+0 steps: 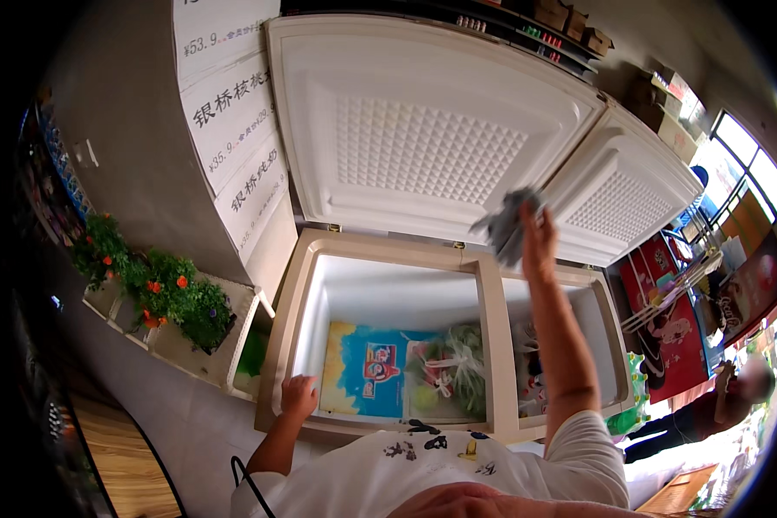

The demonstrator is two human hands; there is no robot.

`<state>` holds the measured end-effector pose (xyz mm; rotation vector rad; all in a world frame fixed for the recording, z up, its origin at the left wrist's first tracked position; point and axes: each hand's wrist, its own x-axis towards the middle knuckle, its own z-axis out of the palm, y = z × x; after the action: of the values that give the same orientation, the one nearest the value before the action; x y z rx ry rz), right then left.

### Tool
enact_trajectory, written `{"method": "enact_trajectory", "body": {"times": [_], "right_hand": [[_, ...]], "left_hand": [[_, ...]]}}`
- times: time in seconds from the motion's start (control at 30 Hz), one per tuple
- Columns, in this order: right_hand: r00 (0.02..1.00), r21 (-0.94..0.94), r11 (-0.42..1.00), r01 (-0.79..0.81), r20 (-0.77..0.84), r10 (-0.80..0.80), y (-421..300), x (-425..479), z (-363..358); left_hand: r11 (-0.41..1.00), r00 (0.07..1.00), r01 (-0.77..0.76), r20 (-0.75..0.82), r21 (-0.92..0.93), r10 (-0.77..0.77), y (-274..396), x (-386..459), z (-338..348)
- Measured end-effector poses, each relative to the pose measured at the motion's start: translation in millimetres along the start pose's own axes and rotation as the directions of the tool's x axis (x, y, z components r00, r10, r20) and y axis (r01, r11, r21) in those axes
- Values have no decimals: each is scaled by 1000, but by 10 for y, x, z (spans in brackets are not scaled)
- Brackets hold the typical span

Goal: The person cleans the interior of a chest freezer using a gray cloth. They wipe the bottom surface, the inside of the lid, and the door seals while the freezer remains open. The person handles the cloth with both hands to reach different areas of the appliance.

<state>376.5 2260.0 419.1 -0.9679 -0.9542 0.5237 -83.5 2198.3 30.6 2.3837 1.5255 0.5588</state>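
Note:
A chest freezer point(500, 362) stands before me with both lids raised. My right hand point(539, 239) grips a crumpled grey cloth point(515, 223) in front of the gap between the large white lid point(427, 123) and the small lid point(621, 188). Whether the cloth touches a lid I cannot tell. My left hand point(300, 395) rests on the front left rim of the freezer, its fingers bent over the edge. Inside the left compartment lie a blue printed box point(366, 369) and clear bags of green vegetables point(456, 369). Bottles or cans in the right compartment are partly hidden by my right arm.
Left of the freezer, potted plants with orange flowers point(168, 288) sit on a white stand point(188, 356) beside a pillar bearing printed signs point(233, 129). Green bottles point(634, 395) stand at the freezer's right end. Farther right is another person point(699, 414). Stocked shelves point(524, 32) are behind the lids.

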Motion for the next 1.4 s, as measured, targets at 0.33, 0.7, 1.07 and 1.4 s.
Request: {"method": "enact_trajectory", "body": {"times": [0.33,0.7,1.07,1.4], "right_hand": [[713,-827,228,514,263,-650,-515,2160,1303],[451,-679,-94,728,578,-680,277,2296,3546],[510,-773,-192,605,561,-652,211,2612,2635],[718,-943,-120,310,315,-620,-101,2716,1130]], "left_hand": [[1000,999,-9,43,-13,10,-269,-384,123],[994,998,54,48,-95,-50,-231,-365,-53],[995,1000,15,-17,-95,-17,-313,-399,90],[998,996,18,84,-61,-13,-280,-358,-25]]}}
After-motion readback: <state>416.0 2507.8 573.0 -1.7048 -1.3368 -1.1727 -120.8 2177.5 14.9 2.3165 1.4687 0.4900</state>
